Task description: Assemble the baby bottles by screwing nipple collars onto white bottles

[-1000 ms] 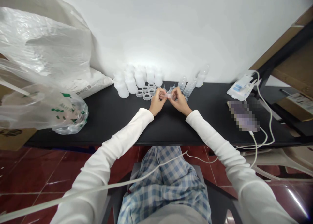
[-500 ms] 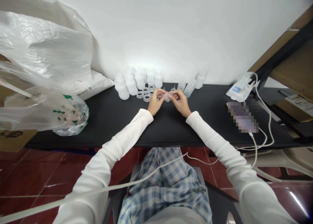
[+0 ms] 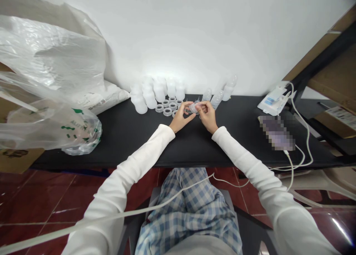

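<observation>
My left hand (image 3: 181,118) and my right hand (image 3: 208,115) meet above the black table (image 3: 125,132), both pinching a small clear plastic ring piece (image 3: 194,107) between their fingertips. Just behind my hands lie several clear screw rings (image 3: 167,107) and some small clear nipples (image 3: 198,100). Behind those, against the white wall, stands a cluster of white translucent bottles (image 3: 155,91). Clear capped bottles (image 3: 217,97) lie to the right of them.
A large plastic bag (image 3: 52,84) and a white sack (image 3: 102,97) fill the table's left end. A phone (image 3: 276,132) with a white cable (image 3: 302,143) and a small white box (image 3: 274,98) lie at the right. A cardboard box (image 3: 333,84) sits on a shelf further right.
Both hands have shifted slightly right and away from me with the clear piece, turning it between the fingers. The view has tilted a little.
</observation>
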Demonstrator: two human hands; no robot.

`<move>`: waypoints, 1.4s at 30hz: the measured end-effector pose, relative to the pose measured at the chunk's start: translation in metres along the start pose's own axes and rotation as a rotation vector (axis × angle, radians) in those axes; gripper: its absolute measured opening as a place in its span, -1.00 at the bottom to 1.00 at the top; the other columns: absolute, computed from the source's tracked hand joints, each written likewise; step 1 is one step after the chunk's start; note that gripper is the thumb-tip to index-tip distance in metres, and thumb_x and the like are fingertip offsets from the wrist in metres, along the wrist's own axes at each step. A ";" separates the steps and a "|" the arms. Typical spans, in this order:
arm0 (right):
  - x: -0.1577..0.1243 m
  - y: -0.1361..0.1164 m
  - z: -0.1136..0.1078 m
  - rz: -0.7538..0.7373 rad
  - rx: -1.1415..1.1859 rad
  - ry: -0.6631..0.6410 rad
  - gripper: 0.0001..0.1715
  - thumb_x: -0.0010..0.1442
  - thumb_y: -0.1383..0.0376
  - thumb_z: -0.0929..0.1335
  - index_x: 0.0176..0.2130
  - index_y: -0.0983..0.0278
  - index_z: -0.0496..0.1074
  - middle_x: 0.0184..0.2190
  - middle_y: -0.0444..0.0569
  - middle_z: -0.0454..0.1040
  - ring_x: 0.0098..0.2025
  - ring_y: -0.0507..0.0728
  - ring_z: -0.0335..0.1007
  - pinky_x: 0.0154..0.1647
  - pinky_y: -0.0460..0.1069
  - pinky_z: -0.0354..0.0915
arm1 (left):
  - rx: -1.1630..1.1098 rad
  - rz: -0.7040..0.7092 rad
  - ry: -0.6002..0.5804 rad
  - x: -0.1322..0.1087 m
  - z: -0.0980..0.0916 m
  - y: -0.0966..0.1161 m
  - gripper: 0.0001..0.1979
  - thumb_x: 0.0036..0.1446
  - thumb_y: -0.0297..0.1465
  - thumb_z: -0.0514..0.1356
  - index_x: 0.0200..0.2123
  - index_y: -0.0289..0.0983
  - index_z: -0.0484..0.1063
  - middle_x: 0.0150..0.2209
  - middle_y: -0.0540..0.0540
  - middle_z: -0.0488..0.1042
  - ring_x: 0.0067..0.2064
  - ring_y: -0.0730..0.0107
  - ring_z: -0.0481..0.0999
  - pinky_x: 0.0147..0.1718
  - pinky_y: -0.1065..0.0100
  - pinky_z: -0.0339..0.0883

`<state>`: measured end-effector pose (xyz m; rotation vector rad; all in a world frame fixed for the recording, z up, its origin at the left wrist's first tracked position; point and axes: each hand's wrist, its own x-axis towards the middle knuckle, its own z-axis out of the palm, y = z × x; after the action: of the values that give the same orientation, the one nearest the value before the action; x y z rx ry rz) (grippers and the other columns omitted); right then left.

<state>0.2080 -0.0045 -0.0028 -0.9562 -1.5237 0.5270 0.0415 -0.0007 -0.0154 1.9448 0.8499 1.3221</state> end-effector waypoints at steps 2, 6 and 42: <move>0.000 -0.001 0.000 -0.008 0.002 -0.016 -0.46 0.23 -0.20 0.37 -0.17 0.20 0.43 -0.19 -0.03 0.47 -0.32 0.05 0.36 -0.28 0.00 0.35 | 0.056 0.028 0.013 0.000 0.001 -0.004 -0.46 0.23 -0.16 0.28 0.19 -0.19 0.24 0.18 -0.25 0.41 0.12 0.21 0.49 -0.08 0.27 0.45; 0.000 -0.005 -0.001 -0.041 -0.039 -0.031 -0.51 0.26 -0.14 0.38 -0.11 0.20 0.46 -0.16 -0.03 0.44 -0.33 0.04 0.35 -0.29 0.01 0.38 | 0.120 0.103 0.020 0.002 -0.001 -0.008 -0.48 0.30 -0.11 0.20 0.22 -0.19 0.23 0.20 -0.28 0.39 0.14 0.16 0.48 -0.06 0.22 0.46; -0.027 -0.037 -0.299 0.890 -1.418 -0.075 -0.23 0.42 0.08 0.25 0.28 0.69 0.24 0.17 0.70 0.35 0.23 0.50 0.34 0.00 0.19 0.17 | 0.683 -0.223 -0.053 -0.086 -0.119 0.011 -0.58 0.21 -0.13 0.19 0.03 -0.23 0.28 0.15 -0.30 0.48 0.15 -0.03 0.50 0.19 -0.02 0.34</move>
<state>0.4846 -0.1035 0.0695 -2.7762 -1.3541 -0.0396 -0.0937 -0.0588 -0.0180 2.2731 1.5915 0.9054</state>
